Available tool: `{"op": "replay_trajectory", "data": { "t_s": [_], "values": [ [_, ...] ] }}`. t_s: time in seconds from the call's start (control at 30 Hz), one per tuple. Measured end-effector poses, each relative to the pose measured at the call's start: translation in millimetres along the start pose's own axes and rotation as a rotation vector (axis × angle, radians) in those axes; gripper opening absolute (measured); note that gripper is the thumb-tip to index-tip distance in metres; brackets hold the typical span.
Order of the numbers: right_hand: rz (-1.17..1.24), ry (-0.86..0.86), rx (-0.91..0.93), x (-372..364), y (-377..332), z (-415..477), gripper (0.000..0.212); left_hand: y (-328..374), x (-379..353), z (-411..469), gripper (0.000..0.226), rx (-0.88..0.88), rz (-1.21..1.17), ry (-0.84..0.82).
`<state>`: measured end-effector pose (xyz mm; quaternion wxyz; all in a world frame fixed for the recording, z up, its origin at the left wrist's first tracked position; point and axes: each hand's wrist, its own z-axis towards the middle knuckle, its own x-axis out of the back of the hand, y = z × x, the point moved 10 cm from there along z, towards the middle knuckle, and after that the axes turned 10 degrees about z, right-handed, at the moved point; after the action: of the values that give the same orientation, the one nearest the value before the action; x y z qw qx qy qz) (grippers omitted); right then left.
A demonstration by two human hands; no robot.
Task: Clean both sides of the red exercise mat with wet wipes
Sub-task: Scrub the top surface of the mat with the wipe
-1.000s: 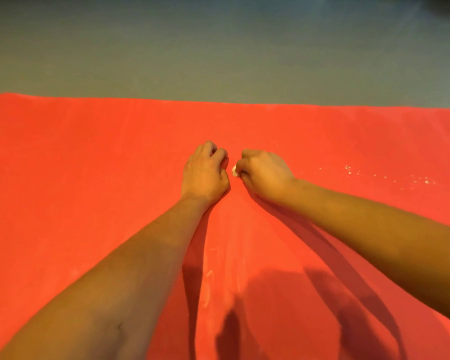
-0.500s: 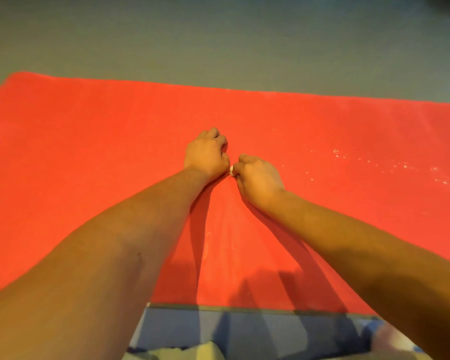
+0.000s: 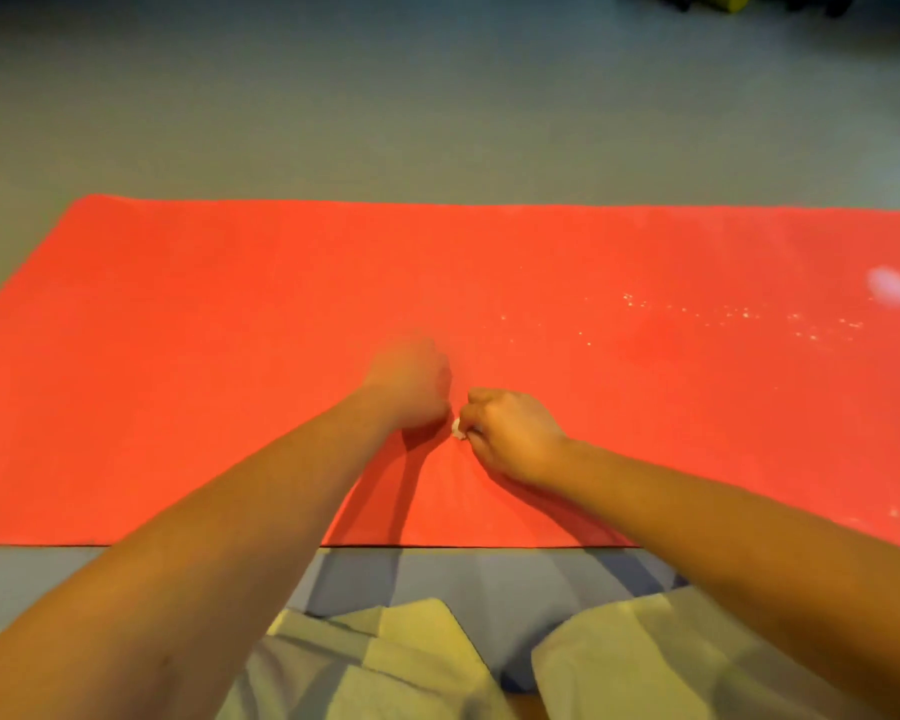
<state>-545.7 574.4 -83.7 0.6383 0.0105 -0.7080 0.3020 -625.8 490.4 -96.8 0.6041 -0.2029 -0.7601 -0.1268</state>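
Right fingers point(image 3: 481, 407): curled in tight, pinching a small white wet wipe point(image 3: 457, 429) that pokes out at their tips.
Right hand point(image 3: 515, 433): knuckles up, low over the mat, with the wipe down against the surface.
Left fingers point(image 3: 427, 366): blurred; they look folded under like a fist, but I can't tell whether they grip anything.
Left hand point(image 3: 411, 389): just beside the right fingers, on their left and slightly beyond them, apart from the wipe by a thin gap.
Red exercise mat point(image 3: 204, 330): lies flat under both hands, spreading wide to either side of the fingers; its near edge lies between the fingers and the person.
White specks point(image 3: 723, 311): scattered on the mat, off to the right of the right fingers and a little beyond them.
Pale smudge point(image 3: 894, 293): further right than the specks, at the frame edge; too blurred to name.
Grey floor point(image 3: 385, 106): all around the mat.
Pale clothing point(image 3: 411, 662): the person's lap, nearer than the mat's near edge.
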Motion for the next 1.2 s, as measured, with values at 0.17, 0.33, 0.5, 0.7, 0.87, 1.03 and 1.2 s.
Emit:
{"op": "replay_trajectory", "data": {
  "t_s": [0.17, 0.33, 0.5, 0.7, 0.87, 1.03, 1.2],
  "values": [
    [-0.029, 0.027, -0.192, 9.5, 23.1, 27.2, 0.025, 14.9, -12.0, -46.2, 0.065, -0.011, 0.034, -0.096],
    [0.046, 0.020, -0.211, -0.2, 9.0, -4.2, 0.024, 34.4, -28.2, -82.7, 0.112, 0.018, 0.044, -0.204],
    [0.065, -0.043, -0.165, -14.6, -10.7, -42.0, 0.022, 39.7, -25.0, -87.9, 0.122, 0.091, -0.017, -0.240],
    [0.003, -0.120, -0.128, -30.9, -30.5, -68.4, 0.020, 44.2, -28.8, -89.0, 0.133, 0.135, -0.034, -0.262],
    [-0.013, -0.135, -0.122, -36.4, -34.5, -78.4, 0.023, 44.7, -25.2, -91.7, 0.133, 0.120, -0.018, -0.280],
    [-0.016, -0.122, -0.160, -33.3, -33.5, -76.5, 0.027, 42.7, -23.1, -93.9, 0.130, 0.118, -0.004, -0.272],
    [-0.024, -0.123, -0.172, -33.5, -34.9, -72.6, 0.027, 43.5, -21.3, -95.3, 0.131, 0.115, 0.002, -0.271]
  ]
}}
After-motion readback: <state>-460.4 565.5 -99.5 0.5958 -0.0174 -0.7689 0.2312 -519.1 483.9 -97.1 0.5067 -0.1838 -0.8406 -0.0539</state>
